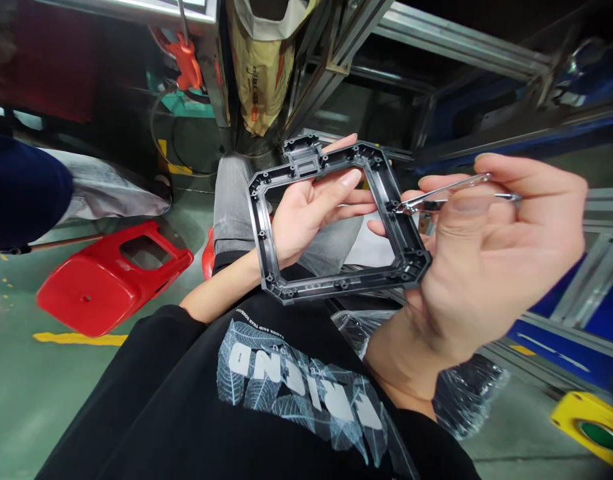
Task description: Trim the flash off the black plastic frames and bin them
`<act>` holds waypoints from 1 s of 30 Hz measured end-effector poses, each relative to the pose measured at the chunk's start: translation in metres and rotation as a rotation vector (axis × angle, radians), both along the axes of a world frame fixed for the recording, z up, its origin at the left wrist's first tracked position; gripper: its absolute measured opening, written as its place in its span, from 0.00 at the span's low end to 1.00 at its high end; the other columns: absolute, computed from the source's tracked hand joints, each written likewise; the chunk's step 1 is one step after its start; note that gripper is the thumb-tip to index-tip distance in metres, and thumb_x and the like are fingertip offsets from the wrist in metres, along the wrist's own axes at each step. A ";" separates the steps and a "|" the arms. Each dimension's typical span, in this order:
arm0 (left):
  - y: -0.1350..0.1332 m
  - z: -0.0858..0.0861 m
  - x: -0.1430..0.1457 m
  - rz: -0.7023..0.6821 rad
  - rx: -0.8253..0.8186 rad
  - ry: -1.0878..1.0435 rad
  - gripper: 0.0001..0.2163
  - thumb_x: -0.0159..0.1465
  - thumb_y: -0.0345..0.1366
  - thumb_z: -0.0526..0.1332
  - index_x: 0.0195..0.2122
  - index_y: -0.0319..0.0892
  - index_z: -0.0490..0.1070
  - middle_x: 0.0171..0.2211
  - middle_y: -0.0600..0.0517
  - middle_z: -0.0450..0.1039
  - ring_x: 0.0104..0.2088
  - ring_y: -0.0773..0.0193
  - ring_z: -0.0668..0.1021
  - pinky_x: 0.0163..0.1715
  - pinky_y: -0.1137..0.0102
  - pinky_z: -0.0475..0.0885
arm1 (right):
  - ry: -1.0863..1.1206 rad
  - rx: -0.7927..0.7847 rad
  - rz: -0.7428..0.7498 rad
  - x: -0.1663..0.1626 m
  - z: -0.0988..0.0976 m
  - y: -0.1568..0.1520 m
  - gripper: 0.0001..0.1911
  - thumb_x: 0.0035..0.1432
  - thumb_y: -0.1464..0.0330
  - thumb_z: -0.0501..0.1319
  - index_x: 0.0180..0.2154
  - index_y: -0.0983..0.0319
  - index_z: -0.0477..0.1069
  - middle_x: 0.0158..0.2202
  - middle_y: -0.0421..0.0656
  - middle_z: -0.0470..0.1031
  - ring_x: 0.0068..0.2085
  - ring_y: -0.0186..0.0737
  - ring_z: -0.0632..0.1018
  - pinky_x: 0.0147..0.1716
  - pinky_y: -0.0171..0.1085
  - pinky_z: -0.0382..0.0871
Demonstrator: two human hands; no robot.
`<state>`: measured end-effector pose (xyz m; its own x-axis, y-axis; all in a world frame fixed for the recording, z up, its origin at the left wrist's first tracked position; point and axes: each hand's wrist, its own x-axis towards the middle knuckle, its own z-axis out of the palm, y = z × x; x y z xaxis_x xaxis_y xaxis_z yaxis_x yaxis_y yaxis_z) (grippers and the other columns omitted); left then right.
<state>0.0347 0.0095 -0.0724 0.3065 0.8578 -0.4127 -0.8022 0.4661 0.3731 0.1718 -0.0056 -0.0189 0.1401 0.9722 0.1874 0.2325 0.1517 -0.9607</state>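
A black plastic frame (337, 285), roughly square with cut corners and small screw posts along its inner side, is held up in front of my body. My left hand (311, 210) reaches through its opening; thumb and fingers grip the far edge beside a small hinge-like tab. In my right hand (501, 240) is a shiny metal nail clipper (446, 190), pinched between thumb and fingers, its lever raised at an angle. Its tip touches or nearly touches the frame's right bar. Some right fingers lie behind the frame, partly hidden.
A red plastic stool (101, 287) lies on the green floor to the left, near another person's leg (111, 183). Ahead stand an open paper sack (263, 80) and a metal frame structure (336, 67). A yellow box with a green button (599, 427) sits at lower right.
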 end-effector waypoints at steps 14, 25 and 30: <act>0.003 0.002 0.000 -0.038 -0.067 0.055 0.08 0.82 0.28 0.59 0.52 0.27 0.75 0.60 0.32 0.82 0.54 0.51 0.89 0.53 0.67 0.84 | -0.034 -0.044 -0.003 0.000 -0.006 -0.001 0.06 0.80 0.63 0.72 0.54 0.53 0.84 0.46 0.40 0.81 0.43 0.37 0.85 0.38 0.32 0.87; -0.002 0.006 0.001 0.052 -0.005 0.093 0.29 0.79 0.26 0.62 0.80 0.37 0.60 0.49 0.47 0.85 0.40 0.66 0.88 0.50 0.70 0.84 | 0.022 -0.095 -0.045 -0.005 -0.003 -0.004 0.09 0.79 0.60 0.74 0.54 0.56 0.83 0.45 0.40 0.81 0.41 0.36 0.84 0.37 0.30 0.86; -0.006 0.006 0.001 0.089 0.032 0.157 0.29 0.78 0.30 0.65 0.78 0.39 0.63 0.49 0.49 0.84 0.40 0.66 0.86 0.49 0.71 0.84 | 0.138 -0.083 -0.017 0.001 -0.008 -0.003 0.11 0.79 0.61 0.75 0.53 0.58 0.81 0.45 0.41 0.81 0.41 0.35 0.84 0.36 0.29 0.89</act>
<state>0.0357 0.0033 -0.0665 0.1627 0.8918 -0.4221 -0.7702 0.3822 0.5107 0.1727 -0.0088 -0.0269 0.1757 0.9809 0.0839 0.0998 0.0671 -0.9927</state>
